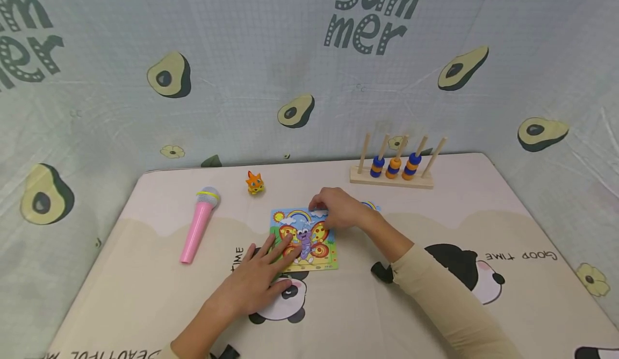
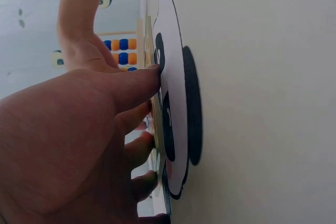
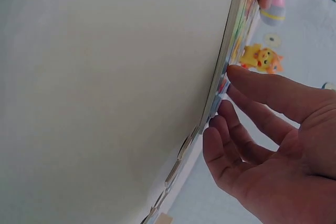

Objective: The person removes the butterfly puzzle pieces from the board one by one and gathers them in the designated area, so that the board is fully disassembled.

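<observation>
A square jigsaw puzzle [image 1: 309, 265] with a purple, orange-winged butterfly lies flat at the middle of the table. My left hand [image 1: 253, 284] is spread over its lower left part, the fingers nearly straight on the picture and the thumb by the near edge. At the upper right corner, my right hand [image 1: 338, 208] bends its fingers down and pinches a puzzle piece at the board between thumb and fingertips. That piece is mostly hidden by the hand. Flat loose pieces [image 3: 173, 173] lie on the table beyond the board; the right wrist partly covers one with a rainbow [image 1: 370, 205].
A pink toy microphone [image 1: 197, 230] lies to the left. A small orange and yellow animal figure [image 1: 254, 182] stands behind the puzzle. At the back right is a wooden peg rack [image 1: 391, 180] with blue and orange beads. A printed cloth covers the table [image 1: 377, 316].
</observation>
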`<state>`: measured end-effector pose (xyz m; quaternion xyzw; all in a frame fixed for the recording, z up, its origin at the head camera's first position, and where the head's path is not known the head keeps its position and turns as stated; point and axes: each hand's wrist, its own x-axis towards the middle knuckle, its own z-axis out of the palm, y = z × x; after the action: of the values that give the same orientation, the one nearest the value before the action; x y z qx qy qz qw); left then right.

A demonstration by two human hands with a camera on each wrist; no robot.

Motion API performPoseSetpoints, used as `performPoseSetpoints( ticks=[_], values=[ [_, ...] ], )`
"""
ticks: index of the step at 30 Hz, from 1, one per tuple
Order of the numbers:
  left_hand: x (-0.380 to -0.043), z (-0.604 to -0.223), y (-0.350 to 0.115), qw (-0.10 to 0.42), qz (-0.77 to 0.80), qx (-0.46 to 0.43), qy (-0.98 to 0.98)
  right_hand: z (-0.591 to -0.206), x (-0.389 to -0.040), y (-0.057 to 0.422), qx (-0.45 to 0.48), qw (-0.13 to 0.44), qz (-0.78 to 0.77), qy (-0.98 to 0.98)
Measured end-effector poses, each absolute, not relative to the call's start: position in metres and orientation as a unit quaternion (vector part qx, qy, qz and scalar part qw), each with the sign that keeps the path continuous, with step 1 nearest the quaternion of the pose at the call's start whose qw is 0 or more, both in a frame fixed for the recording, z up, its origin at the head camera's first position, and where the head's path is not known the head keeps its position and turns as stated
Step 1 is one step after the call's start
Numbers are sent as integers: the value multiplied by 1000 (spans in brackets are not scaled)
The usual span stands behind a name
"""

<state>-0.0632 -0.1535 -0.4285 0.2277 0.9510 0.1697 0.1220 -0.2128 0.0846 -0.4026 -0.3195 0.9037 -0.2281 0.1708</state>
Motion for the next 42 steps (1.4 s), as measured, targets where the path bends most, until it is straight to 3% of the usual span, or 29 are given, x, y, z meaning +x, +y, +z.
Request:
performPoseSetpoints(
  ticks=[42],
  values=[
    [-62, -426, -153, 109, 172, 236, 950, -400, -212, 85, -317, 160, -232, 906]
  ],
)
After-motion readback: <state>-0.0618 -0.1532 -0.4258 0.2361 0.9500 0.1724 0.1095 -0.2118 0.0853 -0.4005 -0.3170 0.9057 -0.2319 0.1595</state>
